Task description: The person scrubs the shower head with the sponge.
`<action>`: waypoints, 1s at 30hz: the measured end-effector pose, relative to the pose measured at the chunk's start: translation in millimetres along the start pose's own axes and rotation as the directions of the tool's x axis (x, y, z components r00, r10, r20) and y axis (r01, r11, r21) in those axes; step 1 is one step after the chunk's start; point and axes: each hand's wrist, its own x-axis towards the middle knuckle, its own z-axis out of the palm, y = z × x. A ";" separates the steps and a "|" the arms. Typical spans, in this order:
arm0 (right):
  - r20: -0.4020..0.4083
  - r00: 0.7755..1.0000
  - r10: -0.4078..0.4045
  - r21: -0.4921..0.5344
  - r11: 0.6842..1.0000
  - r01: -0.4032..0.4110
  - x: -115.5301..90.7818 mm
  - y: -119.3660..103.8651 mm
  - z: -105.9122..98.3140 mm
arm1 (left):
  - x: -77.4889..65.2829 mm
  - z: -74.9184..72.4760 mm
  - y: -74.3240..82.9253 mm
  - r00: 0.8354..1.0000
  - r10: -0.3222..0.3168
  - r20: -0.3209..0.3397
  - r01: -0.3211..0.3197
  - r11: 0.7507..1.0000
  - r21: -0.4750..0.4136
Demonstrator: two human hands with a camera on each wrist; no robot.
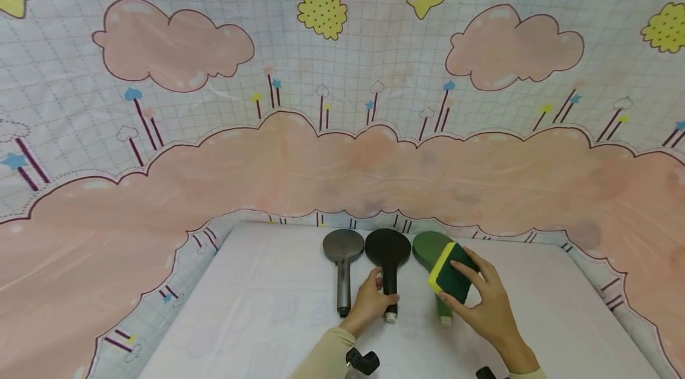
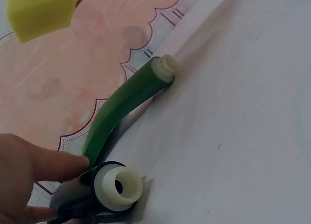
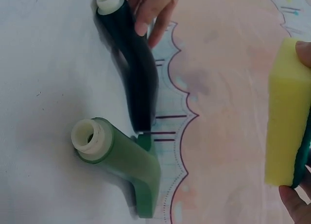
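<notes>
Three shower heads lie side by side in the head view: a grey one (image 1: 343, 246), a black one (image 1: 389, 246) and a green one (image 1: 427, 248). My left hand (image 1: 369, 301) grips the handle of the black shower head, thumb on one side and fingers on the other. Its white threaded end (image 2: 119, 187) faces the left wrist camera. A yellow and dark green sponge (image 1: 455, 275) is pinched in my right hand (image 1: 489, 307), raised over the green shower head and hiding part of it. The green handle (image 3: 119, 146) shows below the sponge.
The shower heads lie near the back of a white table surface (image 1: 257, 296). Behind it hangs a printed cloth (image 1: 342, 171) with pink clouds and stars. Black wrist cameras (image 1: 363, 361) sit on both wrists.
</notes>
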 end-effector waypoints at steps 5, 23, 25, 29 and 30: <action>0.006 1.000 0.021 0.006 1.000 -0.021 -1.9 1.6 -0.7 | 2.5 3.3 -0.5 1.000 0.000 -0.016 0.000 1.000 0.015; 0.035 0.997 0.066 -0.003 0.998 -0.066 -4.8 3.6 -6.3 | 0.4 -9.0 -1.2 0.960 -0.087 0.266 0.257 0.657 -0.709; 0.035 0.997 0.071 -0.008 0.997 -0.070 -4.6 3.2 -6.6 | 0.4 -8.8 -2.2 0.960 -0.085 0.268 0.257 0.652 -0.714; 0.035 0.997 0.075 -0.019 0.997 -0.074 -3.9 2.1 -7.1 | -1.9 -8.7 -4.6 0.962 -0.074 0.264 0.246 0.656 -0.714; 0.033 0.997 0.075 -0.022 0.997 -0.074 -3.7 1.7 -7.4 | -2.8 -8.8 -5.0 0.963 -0.065 0.261 0.238 0.657 -0.715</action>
